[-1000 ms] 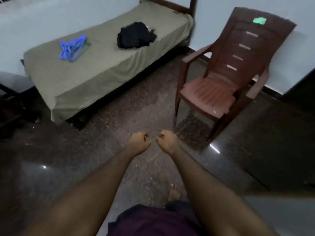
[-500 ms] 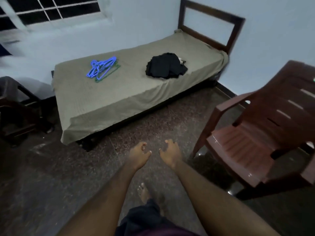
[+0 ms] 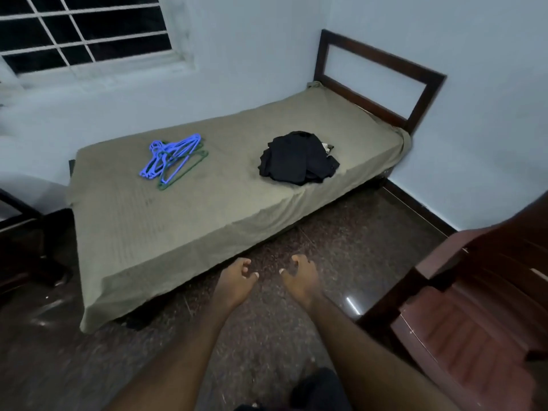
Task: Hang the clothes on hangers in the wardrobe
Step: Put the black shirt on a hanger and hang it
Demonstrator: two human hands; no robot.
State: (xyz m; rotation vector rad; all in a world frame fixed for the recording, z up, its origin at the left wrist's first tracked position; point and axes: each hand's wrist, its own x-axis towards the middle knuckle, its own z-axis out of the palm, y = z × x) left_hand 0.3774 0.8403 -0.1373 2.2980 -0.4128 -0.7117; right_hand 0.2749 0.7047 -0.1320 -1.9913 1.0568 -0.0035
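The person's left hand [image 3: 235,281] and right hand [image 3: 301,278] hung side by side over the dark speckled floor [image 3: 355,232], fingers loosely curled and holding nothing. On the bed [image 3: 178,226] beyond them a dark pile of clothes [image 3: 298,158] lay toward the headboard end, well apart from a tangle of blue and green hangers [image 3: 173,161]. A brown plastic chair [image 3: 474,315] stood at the right.

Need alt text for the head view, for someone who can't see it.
The left hand and right hand reach out empty, fingers loosely curled, above a dark floor before a bed. On its olive sheet lie a tangle of blue and green hangers and, nearer the headboard, a pile of dark clothes. A brown chair stands at right.
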